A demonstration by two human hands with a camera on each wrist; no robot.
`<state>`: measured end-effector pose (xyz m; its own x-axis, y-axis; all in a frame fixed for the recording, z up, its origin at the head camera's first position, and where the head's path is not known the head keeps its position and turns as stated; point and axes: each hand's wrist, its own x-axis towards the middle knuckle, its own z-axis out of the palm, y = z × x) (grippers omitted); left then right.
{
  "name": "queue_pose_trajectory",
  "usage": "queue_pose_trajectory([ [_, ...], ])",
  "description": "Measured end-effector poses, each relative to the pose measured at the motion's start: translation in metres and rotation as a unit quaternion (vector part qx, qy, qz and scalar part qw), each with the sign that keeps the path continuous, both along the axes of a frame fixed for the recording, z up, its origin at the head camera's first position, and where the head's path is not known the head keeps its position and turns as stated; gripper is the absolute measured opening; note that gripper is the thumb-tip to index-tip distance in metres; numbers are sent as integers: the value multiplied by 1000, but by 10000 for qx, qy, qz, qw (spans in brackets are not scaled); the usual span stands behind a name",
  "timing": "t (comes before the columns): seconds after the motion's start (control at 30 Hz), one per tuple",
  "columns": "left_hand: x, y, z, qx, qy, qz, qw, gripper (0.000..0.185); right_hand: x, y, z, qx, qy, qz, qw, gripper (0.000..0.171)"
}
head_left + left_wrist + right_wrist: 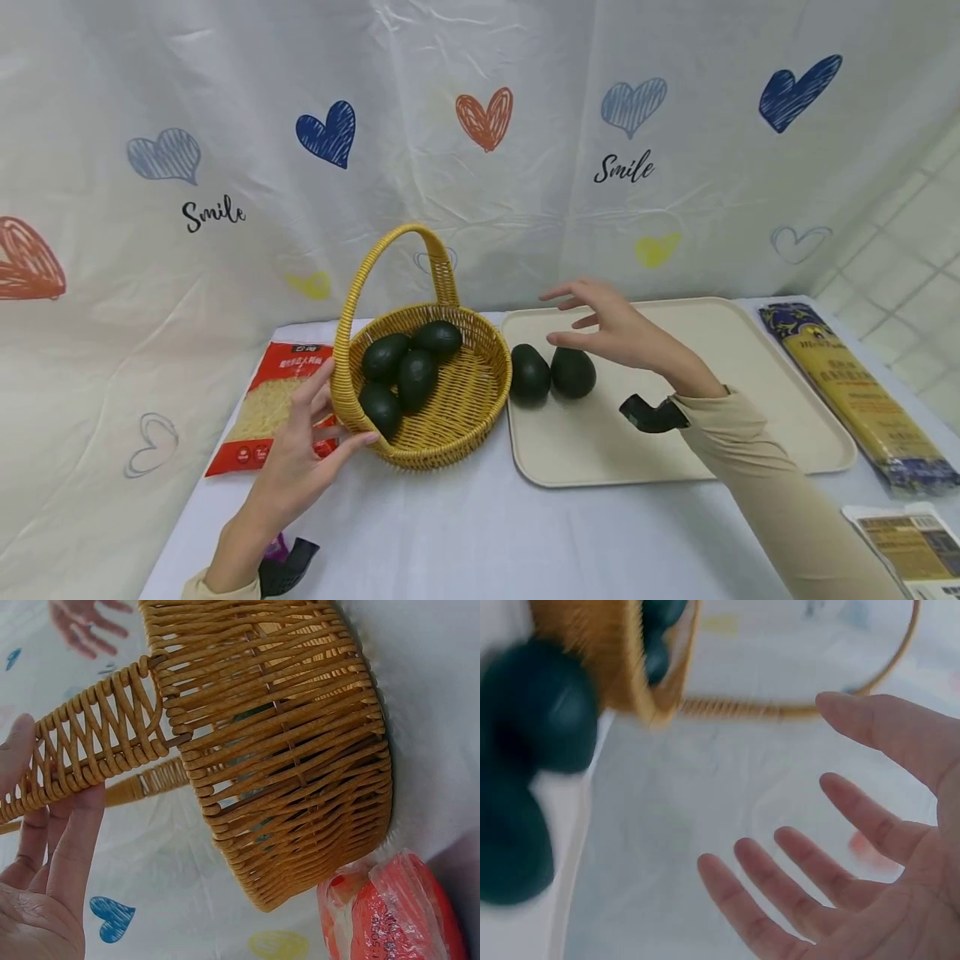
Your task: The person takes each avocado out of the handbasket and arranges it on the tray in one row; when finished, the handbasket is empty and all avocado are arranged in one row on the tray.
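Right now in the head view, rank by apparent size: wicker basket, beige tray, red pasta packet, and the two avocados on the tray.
1. Beige tray
2. Wicker basket
3. Red pasta packet, partly hidden
4. Left avocado and right avocado: too alike to rank

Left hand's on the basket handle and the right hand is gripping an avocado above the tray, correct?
Not quite: the right hand above the tray is empty; the right wrist view shows its fingers apart, clear of the avocados. The left hand is on the basket handle, as you say.

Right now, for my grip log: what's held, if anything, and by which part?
Left hand holds the basket low on its handle; right hand holds nothing.
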<state>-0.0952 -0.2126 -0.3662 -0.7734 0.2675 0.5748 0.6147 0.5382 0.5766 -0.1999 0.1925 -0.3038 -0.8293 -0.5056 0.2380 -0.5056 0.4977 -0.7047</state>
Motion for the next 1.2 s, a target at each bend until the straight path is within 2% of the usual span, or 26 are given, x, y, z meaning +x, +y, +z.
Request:
queue_pose_trajectory([
  [0.2, 0, 1, -1, -64, -9, 32, 10000, 118, 7, -58, -2, -181, 123, 661, 9976, 48],
  [0.4, 0, 0, 0, -16, -16, 15, 10000, 120, 12, -119, -24, -41, 33, 1328, 9911, 44],
  [0.53, -1, 0, -1, -1, 7, -14, 10000, 120, 13, -153, -41, 71, -339, 1612, 9863, 46],
  [0.63, -2, 1, -1, -18, 52, -20, 10000, 120, 13, -172, -51, 159, -660, 1655, 9839, 48],
  [0.73, -2, 1, -2, -38, 66, -21, 10000, 120, 13, -186, -58, 442, -766, 1587, 9834, 51],
  [0.97, -1, 0, 0, -81, 66, 22, 9999, 121, 11, -208, -60, 1266, -751, 1602, 9760, 55],
  [1.2, -1, -1, 0, -76, 75, 8, 9999, 121, 8, -222, -60, 1651, -568, 1614, 9713, 51],
])
